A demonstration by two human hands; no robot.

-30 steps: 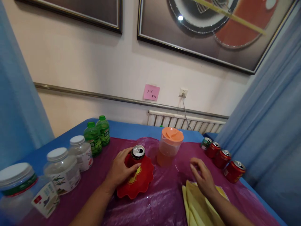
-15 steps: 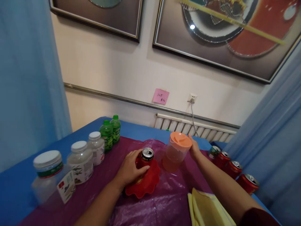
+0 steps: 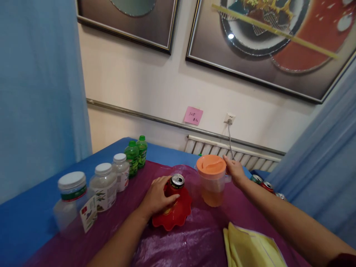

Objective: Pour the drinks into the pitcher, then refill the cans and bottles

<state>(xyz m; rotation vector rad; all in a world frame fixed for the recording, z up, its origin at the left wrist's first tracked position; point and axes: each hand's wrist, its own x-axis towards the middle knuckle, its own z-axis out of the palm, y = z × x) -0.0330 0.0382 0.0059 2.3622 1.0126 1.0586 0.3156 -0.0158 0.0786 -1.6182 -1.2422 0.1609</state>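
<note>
My left hand (image 3: 160,197) is wrapped round a red drink can (image 3: 175,184) with a black-and-yellow top band and an opened lid. The can is upright, in or over a red scalloped dish (image 3: 178,213); the hand hides where its base rests. To the right, my right hand (image 3: 234,171) grips the handle side of a clear plastic pitcher (image 3: 213,185) with an orange lid. Amber liquid fills the bottom of the pitcher, which looks upright. Its handle is mostly hidden by the fingers. A folded yellow cloth (image 3: 251,246) lies below my right forearm.
Along the left stand clear jars with white lids (image 3: 71,204) and two green bottles (image 3: 132,159). Several cans (image 3: 267,186) are partly hidden behind my right forearm. A purple plastic sheet (image 3: 183,246) covers part of the blue table (image 3: 111,154). Behind is a radiator (image 3: 211,146).
The pitcher has gone from tilted to upright, and my right hand has shifted slightly right with it. My left hand still holds the can. The whole view has shifted a little.
</note>
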